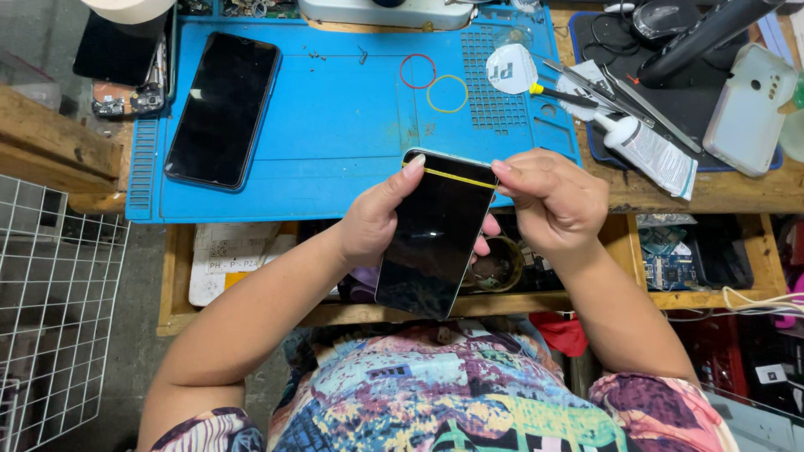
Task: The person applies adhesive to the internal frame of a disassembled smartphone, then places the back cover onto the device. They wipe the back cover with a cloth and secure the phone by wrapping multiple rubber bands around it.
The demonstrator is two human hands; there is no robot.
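From my remote seat I see an open drawer (670,268) under the wooden bench (720,194) holding circuit boards. My left hand (373,222) clasps the dark phone (435,234) by its side while my right hand (557,201) pinches a yellow rubber band (456,177) stretched across its top end. The phone hangs just in front of the blue work mat (335,125), its long axis running away from me, leaning right, screen up.

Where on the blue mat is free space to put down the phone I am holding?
The blue silicone work mat is bare in its middle, between the black smartphone lying flat and the red rubber band and yellow rubber band loop. The right side is crowded: metal tweezers, white glue tube, white phone case.
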